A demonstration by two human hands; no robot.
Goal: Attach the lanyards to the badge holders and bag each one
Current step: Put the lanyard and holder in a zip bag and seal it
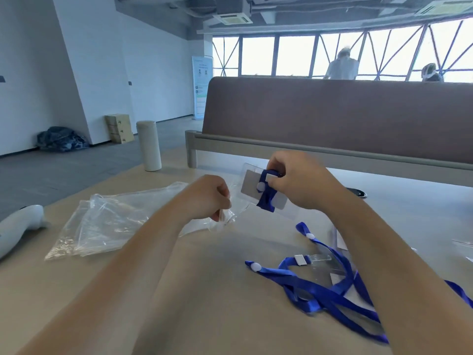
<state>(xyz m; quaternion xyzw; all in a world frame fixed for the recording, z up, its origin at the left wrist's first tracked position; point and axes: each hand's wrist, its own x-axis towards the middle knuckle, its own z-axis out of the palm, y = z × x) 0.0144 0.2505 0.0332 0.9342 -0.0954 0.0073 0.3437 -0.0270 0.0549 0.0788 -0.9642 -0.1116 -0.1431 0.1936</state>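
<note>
- The worst risk I see is at the clear bag (236, 216). The left hand (210, 198) pinches it at one spot only, so I judge the mouth could sag shut and the badge holder (252, 185) would catch on the film instead of sliding in.
- Next, the blue lanyard (266, 199) wound round the holder could come unwound against the bag's edge. Only the grip keeps the wrap together, and a stray loop would hang outside.
- A lesser worry: the loose lanyards (320, 295) lie on the table (204, 290) right beside the right forearm, which could snag and drag them.
- The right hand (294, 183) has its fingers curled tight over the holder's upper end. It grips holder and wrap together, raised off the table just beside the bag.
- The left hand is curled nearly closed and pinches the bag's film between thumb and fingers, near the right hand but apart from it.
</note>
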